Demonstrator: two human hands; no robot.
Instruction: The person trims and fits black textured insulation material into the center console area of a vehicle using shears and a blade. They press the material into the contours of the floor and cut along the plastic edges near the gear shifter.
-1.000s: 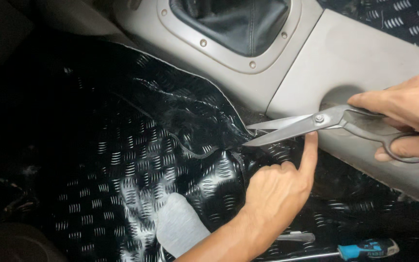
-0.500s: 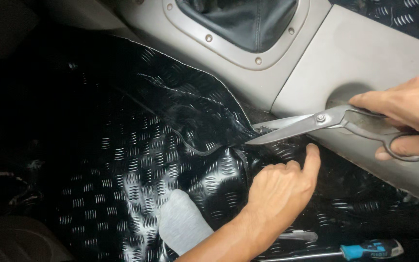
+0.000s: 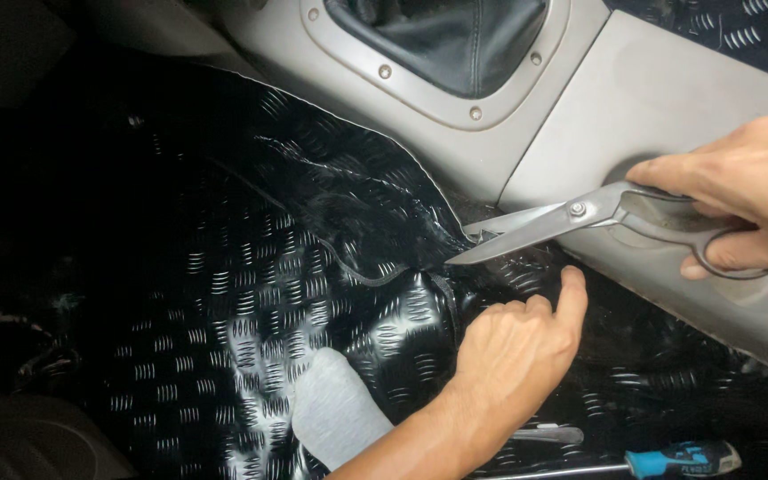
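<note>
Head view showed the right hand [image 3: 740, 191] clenching scissors [image 3: 571, 222], apparently mid-cut through the black mat [image 3: 251, 284]; at six o'clock, the left hand [image 3: 513, 351] pressed it, grasping nothing.

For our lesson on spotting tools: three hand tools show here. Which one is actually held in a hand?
The metal scissors, gripped in the right hand with blades at the black mat's edge. The blue-handled screwdriver and the grey-handled tool lie untouched below.

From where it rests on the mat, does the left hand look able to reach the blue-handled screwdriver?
Probably yes: the left hand presses the black mat, and the screwdriver lies in the open close behind it, nothing between.
</note>
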